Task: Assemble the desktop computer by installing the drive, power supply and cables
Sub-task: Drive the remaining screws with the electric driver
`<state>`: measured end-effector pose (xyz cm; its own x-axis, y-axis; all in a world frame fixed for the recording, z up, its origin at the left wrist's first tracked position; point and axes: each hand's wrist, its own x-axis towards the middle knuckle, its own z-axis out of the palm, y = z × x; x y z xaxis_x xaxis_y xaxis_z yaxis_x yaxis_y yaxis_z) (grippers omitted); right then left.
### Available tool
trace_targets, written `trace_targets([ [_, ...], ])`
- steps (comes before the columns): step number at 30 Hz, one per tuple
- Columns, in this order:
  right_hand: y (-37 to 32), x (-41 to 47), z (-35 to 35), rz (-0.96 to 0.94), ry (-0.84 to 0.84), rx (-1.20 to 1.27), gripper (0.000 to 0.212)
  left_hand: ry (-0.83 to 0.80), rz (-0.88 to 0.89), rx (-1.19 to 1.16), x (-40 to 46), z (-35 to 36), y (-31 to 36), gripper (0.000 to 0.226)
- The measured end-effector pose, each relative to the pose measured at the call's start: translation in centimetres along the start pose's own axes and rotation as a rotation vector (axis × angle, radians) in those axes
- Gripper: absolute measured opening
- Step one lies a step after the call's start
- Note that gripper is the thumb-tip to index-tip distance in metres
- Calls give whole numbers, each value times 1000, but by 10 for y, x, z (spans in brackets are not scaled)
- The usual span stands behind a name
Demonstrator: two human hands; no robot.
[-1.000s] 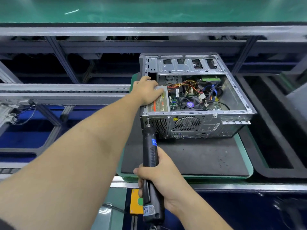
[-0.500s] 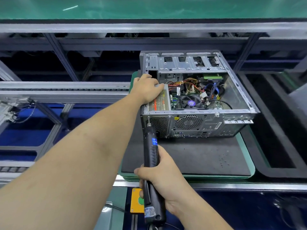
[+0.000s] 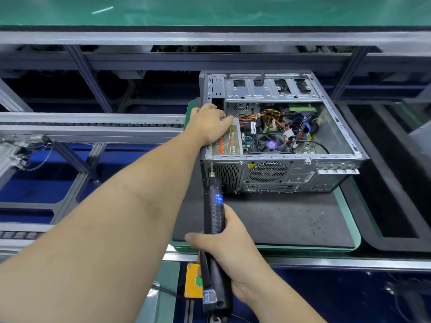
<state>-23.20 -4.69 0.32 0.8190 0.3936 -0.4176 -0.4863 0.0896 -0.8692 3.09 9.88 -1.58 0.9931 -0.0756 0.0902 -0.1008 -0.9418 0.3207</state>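
Right hand (image 3: 229, 249) has a full grip round the electric screwdriver (image 3: 214, 220), bit at the case's (image 3: 279, 173) rear top-left corner screw. Left hand (image 3: 210, 124) presses flat on the power supply (image 3: 229, 142) sitting inside.

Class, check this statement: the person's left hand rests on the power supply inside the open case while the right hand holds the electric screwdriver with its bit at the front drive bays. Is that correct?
Not quite. The head view shows the bit of the electric screwdriver at the top left corner of the rear panel of the case, beside the power supply's vent, not at the front drive bays. The rest holds: the left hand rests on the power supply and the right hand holds the screwdriver.
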Motion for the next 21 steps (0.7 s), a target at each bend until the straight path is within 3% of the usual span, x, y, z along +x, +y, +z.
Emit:
trace_targets([
  [4, 3, 0, 0, 7, 3, -77, 67, -14, 1, 9, 0, 1, 0, 53],
  [21, 23, 2, 5, -95, 123, -217, 51, -35, 10, 28, -2, -1, 0, 44],
])
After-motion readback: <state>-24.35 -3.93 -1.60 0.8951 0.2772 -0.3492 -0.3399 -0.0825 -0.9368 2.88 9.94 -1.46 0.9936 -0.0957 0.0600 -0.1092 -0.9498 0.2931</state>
